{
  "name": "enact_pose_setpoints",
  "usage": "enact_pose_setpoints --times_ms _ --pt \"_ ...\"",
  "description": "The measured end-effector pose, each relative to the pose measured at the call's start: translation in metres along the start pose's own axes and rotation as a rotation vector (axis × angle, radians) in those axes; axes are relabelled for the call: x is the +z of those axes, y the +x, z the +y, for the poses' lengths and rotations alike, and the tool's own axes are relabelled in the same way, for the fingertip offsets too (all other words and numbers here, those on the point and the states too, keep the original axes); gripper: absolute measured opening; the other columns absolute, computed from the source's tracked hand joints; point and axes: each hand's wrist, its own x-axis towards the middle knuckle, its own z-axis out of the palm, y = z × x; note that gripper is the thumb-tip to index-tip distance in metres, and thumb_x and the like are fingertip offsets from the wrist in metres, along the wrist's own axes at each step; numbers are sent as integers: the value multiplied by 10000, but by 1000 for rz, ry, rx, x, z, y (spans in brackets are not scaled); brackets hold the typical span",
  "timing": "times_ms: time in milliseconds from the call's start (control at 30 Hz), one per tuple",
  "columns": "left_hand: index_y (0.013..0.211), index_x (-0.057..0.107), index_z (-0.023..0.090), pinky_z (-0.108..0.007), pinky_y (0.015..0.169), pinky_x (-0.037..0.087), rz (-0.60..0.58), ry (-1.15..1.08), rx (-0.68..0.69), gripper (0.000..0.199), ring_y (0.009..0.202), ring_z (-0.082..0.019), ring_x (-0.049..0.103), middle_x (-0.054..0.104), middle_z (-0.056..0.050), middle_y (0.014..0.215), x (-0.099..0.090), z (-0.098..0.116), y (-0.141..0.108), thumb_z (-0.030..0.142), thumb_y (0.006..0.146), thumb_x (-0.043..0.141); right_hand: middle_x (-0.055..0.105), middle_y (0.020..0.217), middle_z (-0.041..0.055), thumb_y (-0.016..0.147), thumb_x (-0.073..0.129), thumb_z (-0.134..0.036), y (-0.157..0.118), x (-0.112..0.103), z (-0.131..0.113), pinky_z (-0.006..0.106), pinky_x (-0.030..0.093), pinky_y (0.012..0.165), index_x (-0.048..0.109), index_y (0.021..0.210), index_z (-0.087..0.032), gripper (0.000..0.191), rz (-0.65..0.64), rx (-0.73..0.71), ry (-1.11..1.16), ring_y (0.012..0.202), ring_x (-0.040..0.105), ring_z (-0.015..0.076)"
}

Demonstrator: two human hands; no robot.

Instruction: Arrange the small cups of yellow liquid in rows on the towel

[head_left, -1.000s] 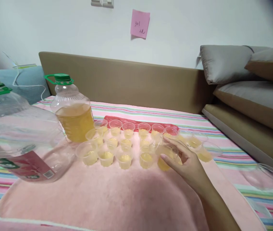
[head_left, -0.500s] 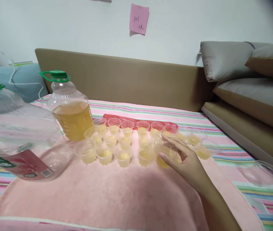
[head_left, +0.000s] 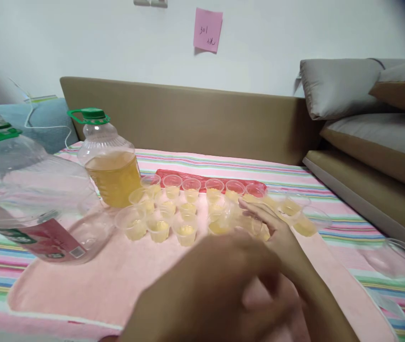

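Note:
My right hand reaches in from the lower right, thumb and fingers around a clear plastic cup at the right of the front row. Large and blurred, my left hand is in front of it at bottom centre; its fingers are smeared and partly cover the right hand's thumb, and I cannot make out anything in it. Several clear cups with yellow liquid, such as one at the front, stand in rows on a pink mat.
A green-capped bottle of amber liquid stands left of the cups. Nearer at left is a large clear bottle. Behind the cups lies red plastic. A clear container is at far right, below stacked cushions.
My left hand has come into view from the bottom, moving up toward the right hand. My right hand stays around its cup. The view has shifted slightly.

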Motion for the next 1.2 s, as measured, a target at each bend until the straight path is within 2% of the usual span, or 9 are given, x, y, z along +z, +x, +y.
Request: enact_pose_setpoints --times_ms 67,100,167,333,433,533,633,867,1200 --pt "949 658 243 -387 847 545 237 150 -136 155 905 -208 649 722 -18 982 -32 -13 6 249 1041 533 650 1427 55 875 796 -455 1 0 0 509 516 1083 709 1371 -342 515 -5 -9 8 1262 636 323" --pt "988 661 246 -397 865 535 331 231 -196 166 941 -218 651 725 -17 1006 -43 -19 7 266 1060 513 652 1425 52 877 797 -460 1 0 -1 509 515 1080 714 1360 -345 503 -5 -11 6 1264 633 323" --pt "1115 666 252 -412 931 528 416 344 -225 184 1069 -234 645 732 -19 1122 -53 -32 9 289 1089 488 653 1426 44 890 791 -463 1 0 -2 511 505 1088 708 1363 -352 493 -15 -10 -9 1259 631 319" --pt "1413 574 248 -468 1146 476 301 442 -126 321 1360 -255 552 666 -45 1418 -41 -54 11 322 1106 516 676 1398 45 879 801 -442 0 -4 -4 494 514 1072 684 1381 -334 527 -11 -22 -27 1234 635 313" --pt "1493 515 270 -525 1228 434 233 460 -97 527 1499 -298 463 604 -48 1537 -34 -61 13 393 1015 700 676 1400 39 865 801 -403 -1 -6 -6 480 527 1055 671 1384 -336 539 -13 -4 -17 1243 634 311" --pt "1538 467 297 -550 1254 422 209 473 -93 716 1556 -315 404 547 -47 1606 -32 -66 14 357 920 824 672 1410 39 852 799 -391 -1 -6 -9 500 498 1099 686 1348 -324 513 -14 -2 -30 1282 616 323" --pt "1523 483 290 -549 1256 431 190 500 -98 665 1556 -294 414 562 -39 1596 -31 -69 14 288 939 802 673 1405 42 857 791 -398 0 -5 -12 514 483 1116 683 1345 -315 506 -18 -18 -43 1295 604 323" --pt "1477 526 269 -536 1271 427 196 540 -110 525 1547 -280 441 585 -57 1571 -28 -75 12 319 995 728 671 1391 47 892 753 -335 4 0 -14 531 487 1109 657 1350 -286 471 -17 -120 -107 1298 601 311" --pt "1484 510 252 -540 1237 453 259 557 -132 574 1529 -321 466 589 -105 1558 -26 -79 14 331 972 757 665 1318 47 862 820 -285 4 11 -19 438 559 1041 601 1401 -292 582 122 -178 -23 1188 652 252"
